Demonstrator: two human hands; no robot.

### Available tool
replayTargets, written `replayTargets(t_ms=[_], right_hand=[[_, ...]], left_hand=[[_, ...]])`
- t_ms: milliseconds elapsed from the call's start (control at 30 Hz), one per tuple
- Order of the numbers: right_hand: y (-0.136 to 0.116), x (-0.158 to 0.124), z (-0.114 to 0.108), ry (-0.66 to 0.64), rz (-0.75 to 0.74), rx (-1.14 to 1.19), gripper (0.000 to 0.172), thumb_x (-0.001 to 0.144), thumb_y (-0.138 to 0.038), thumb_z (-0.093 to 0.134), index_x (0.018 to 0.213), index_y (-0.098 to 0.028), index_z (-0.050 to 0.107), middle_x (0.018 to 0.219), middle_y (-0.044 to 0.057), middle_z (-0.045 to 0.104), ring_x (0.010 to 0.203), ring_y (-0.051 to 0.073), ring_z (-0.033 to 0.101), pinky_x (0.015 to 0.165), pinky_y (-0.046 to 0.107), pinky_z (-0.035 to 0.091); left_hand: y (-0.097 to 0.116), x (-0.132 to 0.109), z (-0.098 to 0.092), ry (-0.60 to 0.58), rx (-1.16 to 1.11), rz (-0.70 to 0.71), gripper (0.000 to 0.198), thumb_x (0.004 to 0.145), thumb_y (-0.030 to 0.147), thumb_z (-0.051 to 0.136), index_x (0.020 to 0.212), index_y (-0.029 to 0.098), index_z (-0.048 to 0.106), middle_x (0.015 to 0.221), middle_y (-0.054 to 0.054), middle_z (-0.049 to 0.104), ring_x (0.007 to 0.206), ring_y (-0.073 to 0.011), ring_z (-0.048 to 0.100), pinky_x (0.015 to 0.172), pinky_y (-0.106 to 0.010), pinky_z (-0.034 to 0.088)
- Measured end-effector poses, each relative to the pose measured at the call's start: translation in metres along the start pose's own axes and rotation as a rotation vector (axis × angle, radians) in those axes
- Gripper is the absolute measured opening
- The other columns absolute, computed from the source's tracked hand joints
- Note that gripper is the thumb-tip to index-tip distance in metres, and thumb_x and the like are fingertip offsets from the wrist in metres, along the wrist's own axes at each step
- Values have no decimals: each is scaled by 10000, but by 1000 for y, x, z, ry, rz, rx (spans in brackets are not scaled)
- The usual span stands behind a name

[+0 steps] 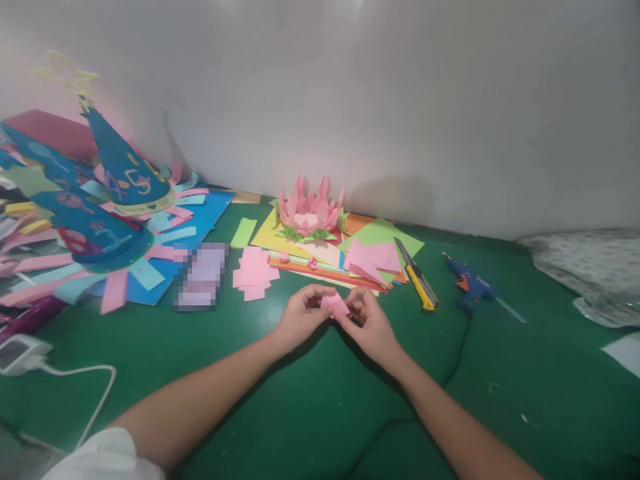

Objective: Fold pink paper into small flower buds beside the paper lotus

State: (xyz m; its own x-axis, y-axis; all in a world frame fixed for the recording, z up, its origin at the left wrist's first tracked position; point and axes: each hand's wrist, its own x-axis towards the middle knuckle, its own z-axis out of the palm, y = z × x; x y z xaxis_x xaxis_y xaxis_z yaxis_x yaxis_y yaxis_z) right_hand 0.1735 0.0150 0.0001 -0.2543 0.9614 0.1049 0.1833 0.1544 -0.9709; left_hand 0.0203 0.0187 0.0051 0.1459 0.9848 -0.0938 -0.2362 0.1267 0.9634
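My left hand (301,315) and my right hand (369,321) meet over the green table (310,400), both pinching a small folded pink paper piece (335,305) between their fingertips. Just beyond the hands lies a stack of small pink paper squares (254,272). Farther back a pink paper lotus flower (310,212) with green leaves stands on a spread of coloured paper sheets (370,243), where some folded pink pieces (373,261) also lie.
A yellow utility knife (417,277) and a blue glue gun (467,280) with a black cord lie to the right. Blue paper cone hats (125,167) and paper strips crowd the left. A white charger (20,352) sits at the left edge, crumpled plastic (590,267) far right.
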Motion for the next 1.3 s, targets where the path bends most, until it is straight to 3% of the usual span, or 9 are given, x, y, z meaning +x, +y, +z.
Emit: replayTargets(t_ms=[200, 567, 767, 967, 1100, 1200, 1300], right_hand=[[0, 0, 0, -62, 59, 70, 296, 772, -326, 606, 936, -236, 377, 681, -36, 584, 617, 131, 579, 587, 266, 468], [1, -2, -2, -96, 60, 74, 229, 833, -324, 516, 958, -242, 341, 564, -75, 520, 525, 128, 536, 536, 250, 419], [-2, -1, -3, -53, 65, 99, 216, 824, -333, 523, 919, -240, 353, 563, -72, 538, 517, 126, 547, 529, 244, 431], [-1, 0, -3, 53, 59, 145, 229, 801, -361, 547, 892, -243, 373, 586, -65, 554, 535, 128, 568, 541, 247, 459], [-2, -1, -3, 65, 36, 94, 251, 804, -347, 558, 950, -239, 385, 570, -56, 574, 539, 139, 580, 545, 251, 466], [-2, -1, -1, 53, 13, 68, 284, 814, -335, 555, 1020, -241, 383, 644, -28, 611, 632, 159, 616, 607, 278, 494], [1, 0, 0, 72, -52, 25, 281, 806, -305, 574, 1025, -242, 409, 841, 21, 622, 763, 163, 622, 701, 299, 507]], left_hand=[[-1, 1, -2, -22, 27, 13, 257, 644, 137, 657, 899, 138, 631, 883, -44, 620, 795, -123, 562, 709, -233, 445], [-7, 0, -5, -110, 249, 180, 246, 705, 77, 544, 898, 177, 660, 945, -64, 607, 906, -168, 558, 813, -292, 439], [-7, 0, -3, -121, 98, 97, 271, 726, 152, 590, 995, 174, 616, 1020, -69, 607, 969, -168, 544, 846, -287, 427], [-10, 1, 0, -155, 39, 31, 444, 703, 227, 659, 1101, 170, 470, 945, -46, 557, 709, -97, 566, 608, -217, 454], [-10, 2, 0, -138, -35, 24, 438, 716, 247, 652, 1083, 164, 428, 781, 4, 547, 637, -79, 559, 605, -213, 446], [-9, 3, 1, -113, -90, 51, 369, 705, 265, 664, 992, 162, 455, 777, 2, 556, 689, -91, 567, 666, -227, 450], [-7, 3, 1, -67, -33, 85, 254, 706, 268, 659, 875, 153, 508, 783, -1, 559, 695, -80, 537, 678, -212, 430]])
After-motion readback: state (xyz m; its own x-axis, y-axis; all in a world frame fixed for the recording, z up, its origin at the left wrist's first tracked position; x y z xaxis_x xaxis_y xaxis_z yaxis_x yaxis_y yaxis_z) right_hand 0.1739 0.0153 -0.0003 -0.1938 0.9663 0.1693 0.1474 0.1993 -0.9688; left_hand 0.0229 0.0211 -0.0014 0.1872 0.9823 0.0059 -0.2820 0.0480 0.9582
